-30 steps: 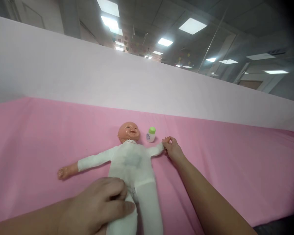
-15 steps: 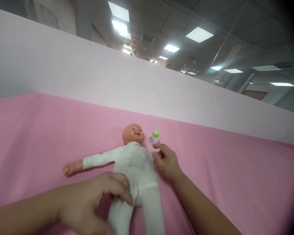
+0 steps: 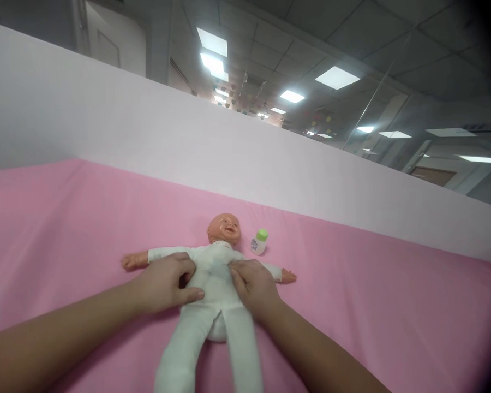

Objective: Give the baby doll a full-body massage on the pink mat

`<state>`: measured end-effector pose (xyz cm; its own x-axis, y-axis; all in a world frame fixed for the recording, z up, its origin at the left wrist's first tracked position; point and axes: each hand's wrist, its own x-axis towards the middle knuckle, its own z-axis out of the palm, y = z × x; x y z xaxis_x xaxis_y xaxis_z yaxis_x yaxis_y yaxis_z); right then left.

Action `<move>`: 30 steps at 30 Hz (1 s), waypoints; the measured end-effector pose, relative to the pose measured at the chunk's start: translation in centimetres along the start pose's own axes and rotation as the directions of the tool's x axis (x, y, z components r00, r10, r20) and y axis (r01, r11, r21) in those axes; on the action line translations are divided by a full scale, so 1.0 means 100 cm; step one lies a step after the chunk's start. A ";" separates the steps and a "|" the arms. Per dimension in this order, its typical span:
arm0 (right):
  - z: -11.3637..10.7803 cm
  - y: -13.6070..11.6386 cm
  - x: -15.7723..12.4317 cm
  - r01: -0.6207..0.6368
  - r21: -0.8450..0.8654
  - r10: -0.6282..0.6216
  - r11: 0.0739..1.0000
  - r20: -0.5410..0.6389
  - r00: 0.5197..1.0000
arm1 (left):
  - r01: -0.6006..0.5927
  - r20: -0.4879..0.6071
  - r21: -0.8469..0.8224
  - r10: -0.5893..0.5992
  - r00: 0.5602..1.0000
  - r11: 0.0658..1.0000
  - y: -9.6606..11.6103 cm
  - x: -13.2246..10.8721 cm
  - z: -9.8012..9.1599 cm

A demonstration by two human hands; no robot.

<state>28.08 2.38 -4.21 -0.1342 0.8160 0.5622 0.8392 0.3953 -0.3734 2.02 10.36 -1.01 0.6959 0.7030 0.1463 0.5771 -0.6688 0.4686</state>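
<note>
A baby doll (image 3: pixel 213 297) with a bare plastic head and a white cloth body lies on its back, arms spread and legs toward me. My left hand (image 3: pixel 169 281) is at one side of its torso, with curled fingers by the chest and the thumb resting on the belly. On the opposite side, my right hand (image 3: pixel 256 289) has its fingers bent and pressed together against the chest, gripping the body there. Some fingertips are hidden. A small white bottle with a green cap (image 3: pixel 259 242) stands beside the doll's head, touched by neither hand.
Pink cloth (image 3: pixel 372 305) covers the surface under the doll. A low white wall (image 3: pixel 180 142) runs along the far side. Above it are a glass pane, ceiling lights (image 3: pixel 337 77) and a door (image 3: pixel 114 46).
My left hand has moved up from the doll's legs to its torso. My right hand has come inward onto the chest, and the doll's arm on that side now shows. The view has shifted slightly.
</note>
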 end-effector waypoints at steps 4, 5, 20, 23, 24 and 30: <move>0.013 0.000 0.012 -0.040 -0.051 0.040 0.998 -0.008 0.999 | 0.079 -0.027 -0.005 -0.079 0.996 0.997 -0.010 0.004 -0.005; 0.014 0.000 0.013 -0.049 -0.046 0.049 0.998 -0.008 0.999 | 0.089 -0.031 -0.013 -0.089 0.996 0.996 -0.014 0.004 -0.006; -0.035 -0.056 -0.031 0.338 0.037 -0.325 0.940 0.396 0.859 | 0.165 0.058 0.274 -0.188 0.981 0.948 -0.050 0.010 -0.001; -0.014 -0.063 -0.034 0.561 0.044 -0.545 0.826 0.310 0.779 | 0.193 0.066 0.297 -0.221 0.973 0.935 -0.053 0.013 -0.001; -0.005 -0.065 -0.036 0.637 0.039 -0.623 0.770 0.259 0.738 | 0.203 0.076 0.304 -0.236 0.969 0.931 -0.054 0.014 -0.001; 0.011 -0.079 -0.040 0.785 -0.034 -0.785 0.619 -0.028 0.619 | 0.279 0.059 0.318 -0.312 0.948 0.906 -0.066 0.017 0.003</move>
<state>21.40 -3.56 -4.34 -0.7270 0.1823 0.6620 0.4321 0.8708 0.2348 -0.51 15.91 -4.11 0.5047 0.8613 -0.0592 0.8530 -0.4869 0.1881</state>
